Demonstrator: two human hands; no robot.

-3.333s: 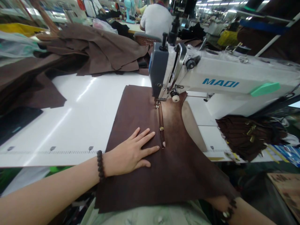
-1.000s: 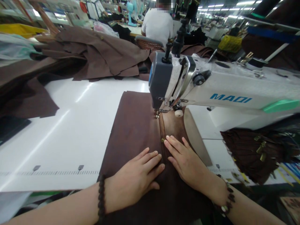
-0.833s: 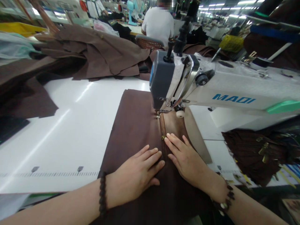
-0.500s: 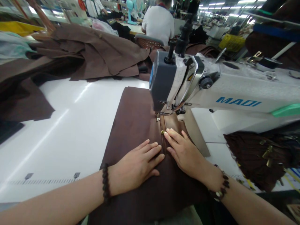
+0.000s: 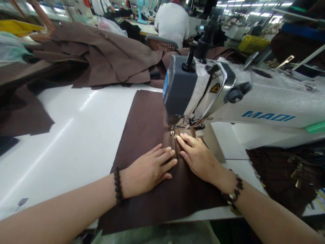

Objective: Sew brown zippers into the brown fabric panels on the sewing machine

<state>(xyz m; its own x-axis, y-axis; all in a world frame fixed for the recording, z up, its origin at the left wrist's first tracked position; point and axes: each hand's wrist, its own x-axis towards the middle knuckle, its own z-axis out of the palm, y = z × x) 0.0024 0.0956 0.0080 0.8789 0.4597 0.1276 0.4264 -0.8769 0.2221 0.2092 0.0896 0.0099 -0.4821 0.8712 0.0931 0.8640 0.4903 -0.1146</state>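
A dark brown fabric panel [image 5: 137,135] lies flat under the head of a white and grey sewing machine [image 5: 181,91]. Along the panel runs a zipper [image 5: 177,150] with a brass zipper pull [image 5: 175,136], just in front of the presser foot [image 5: 172,132]. My left hand [image 5: 149,169] rests flat on the panel left of the zipper, fingers stretched out. Right of the zipper, my right hand [image 5: 199,157] lies with its fingers extended, the index fingertip at the brass pull. Under the machine, a lighter tan piece [image 5: 214,145] shows beside the panel.
Brown fabric pieces [image 5: 101,54] are heaped at the back of the white table [image 5: 83,152]. To the right lies a stack of dark brown pieces with brass zipper pulls [image 5: 281,176]. A person in a white shirt [image 5: 172,22] sits beyond, by a chair [image 5: 162,44].
The panel has slid a little forward toward the presser foot, both hands moving with it. The brass pull is now closer to the foot. The view has shifted slightly.
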